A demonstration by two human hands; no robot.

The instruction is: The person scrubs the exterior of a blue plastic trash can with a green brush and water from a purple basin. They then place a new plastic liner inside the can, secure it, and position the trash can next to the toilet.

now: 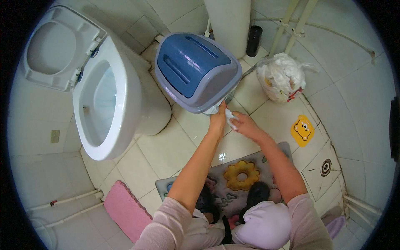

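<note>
A trash bin with a blue lid [187,59] and a grey-purple rim [215,95] stands on the tiled floor in front of me, lid closed. White plastic bag material [230,118] sticks out below the rim's front corner. My left hand [218,117] grips it right under the rim, with its fingertips partly hidden. Pinched in my right hand [247,125] is the stretch of that plastic just to the right. The bin's body is mostly covered by its lid.
A toilet [125,93] with its lid and seat raised stands left. A filled plastic bag [281,78] sits at the right wall near a black cylinder [254,41]. Around my feet are a patterned mat [228,200], a pink mat [126,209], a yellow bear sticker [302,130] and a floor drain [326,167].
</note>
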